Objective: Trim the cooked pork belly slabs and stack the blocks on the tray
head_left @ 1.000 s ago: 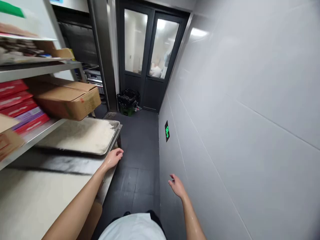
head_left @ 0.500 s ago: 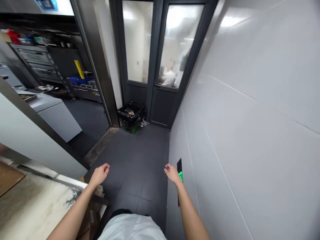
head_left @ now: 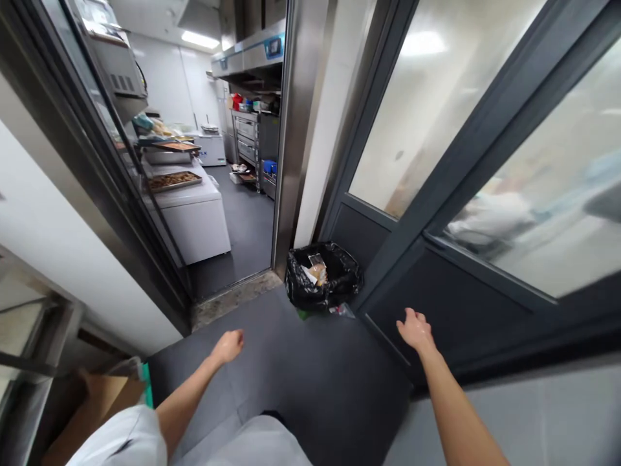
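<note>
My left hand [head_left: 229,346] hangs over the dark floor, its fingers curled in and nothing seen in it. On the other side, my right hand [head_left: 416,329] is held out in front of the grey door's lower panel, fingers loosely bent and apart, holding nothing. Neither hand touches anything. Between and beyond them stands a bin lined with a black bag [head_left: 310,294], with some waste showing inside. A crumpled clear wrapper [head_left: 342,310] lies on the floor at its foot.
Grey glazed doors [head_left: 388,259] stand at the right; a blurred person in white shows through the glass. At the left, a doorway with a stone sill [head_left: 237,299] opens onto a kitchen with a white chest [head_left: 194,223], a tray of food [head_left: 174,180] and ovens [head_left: 246,133]. A cardboard box [head_left: 104,404] sits lower left.
My view has turned left and come closer to the bin and doors. The white wall at the right has mostly left view, and more of the kitchen shows. Both hands stay raised in front.
</note>
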A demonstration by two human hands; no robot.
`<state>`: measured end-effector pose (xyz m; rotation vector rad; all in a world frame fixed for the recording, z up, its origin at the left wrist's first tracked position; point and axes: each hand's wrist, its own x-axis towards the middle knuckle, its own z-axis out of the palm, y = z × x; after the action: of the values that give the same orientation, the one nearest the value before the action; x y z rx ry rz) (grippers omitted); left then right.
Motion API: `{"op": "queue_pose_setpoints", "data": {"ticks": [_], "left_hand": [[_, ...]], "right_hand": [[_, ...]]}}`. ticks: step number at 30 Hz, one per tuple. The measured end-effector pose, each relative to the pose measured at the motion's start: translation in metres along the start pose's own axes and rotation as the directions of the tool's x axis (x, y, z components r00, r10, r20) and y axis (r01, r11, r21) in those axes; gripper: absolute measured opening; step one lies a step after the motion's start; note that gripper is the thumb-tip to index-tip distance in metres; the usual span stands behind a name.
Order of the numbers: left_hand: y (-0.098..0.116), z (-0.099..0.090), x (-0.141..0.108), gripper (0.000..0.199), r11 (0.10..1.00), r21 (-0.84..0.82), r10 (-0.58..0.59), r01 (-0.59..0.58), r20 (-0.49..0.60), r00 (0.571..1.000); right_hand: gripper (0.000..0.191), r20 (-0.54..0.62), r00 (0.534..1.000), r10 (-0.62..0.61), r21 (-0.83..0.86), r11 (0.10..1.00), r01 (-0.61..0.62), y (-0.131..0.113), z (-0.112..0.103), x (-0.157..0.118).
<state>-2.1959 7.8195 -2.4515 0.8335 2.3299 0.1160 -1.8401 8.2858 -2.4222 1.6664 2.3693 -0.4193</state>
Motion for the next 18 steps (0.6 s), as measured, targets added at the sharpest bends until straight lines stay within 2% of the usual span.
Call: {"op": "queue_pose_setpoints", "data": {"ticks": [3,5,8,10,12,14,16,18], "left_hand": [[0.135,-0.002,0.090,0.018,0.981,-0.039,0.189,-0.188,0.012,0.982],[0.222,0.010,0.143,0.024,0.954,-0.072,0.292,-0.291,0.002,0.957],[0.342,0.046,0.211,0.032,0.916,-0.121,0.384,-0.382,-0.011,0.923],[0.418,0.079,0.248,0.031,0.895,-0.150,0.426,-0.420,0.010,0.905],[0.495,0.113,0.279,0.027,0.875,-0.175,0.467,-0.451,0.064,0.882],[0.571,0.144,0.308,0.024,0.857,-0.196,0.506,-0.477,0.140,0.851],[0.642,0.170,0.338,0.024,0.841,-0.218,0.536,-0.495,0.213,0.817],[0.704,0.192,0.371,0.028,0.828,-0.250,0.557,-0.502,0.272,0.785]], "right_hand": [[0.054,-0.118,0.991,0.058,-0.031,0.998,-0.062,0.039,-0.030,0.116],[0.055,-0.241,0.969,0.058,-0.061,0.995,-0.075,0.065,-0.050,0.192],[0.061,-0.413,0.911,0.000,-0.164,0.984,-0.075,0.099,-0.073,0.302],[0.058,-0.393,0.917,-0.072,-0.226,0.974,-0.021,0.121,-0.080,0.365],[0.047,-0.260,0.957,-0.130,-0.236,0.969,0.067,0.147,-0.080,0.415],[0.042,-0.135,0.975,-0.178,-0.203,0.968,0.149,0.178,-0.072,0.448],[0.040,-0.092,0.959,-0.268,-0.162,0.954,0.252,0.209,-0.058,0.469],[0.033,-0.054,0.903,-0.427,-0.091,0.902,0.421,0.234,-0.041,0.484]]}}
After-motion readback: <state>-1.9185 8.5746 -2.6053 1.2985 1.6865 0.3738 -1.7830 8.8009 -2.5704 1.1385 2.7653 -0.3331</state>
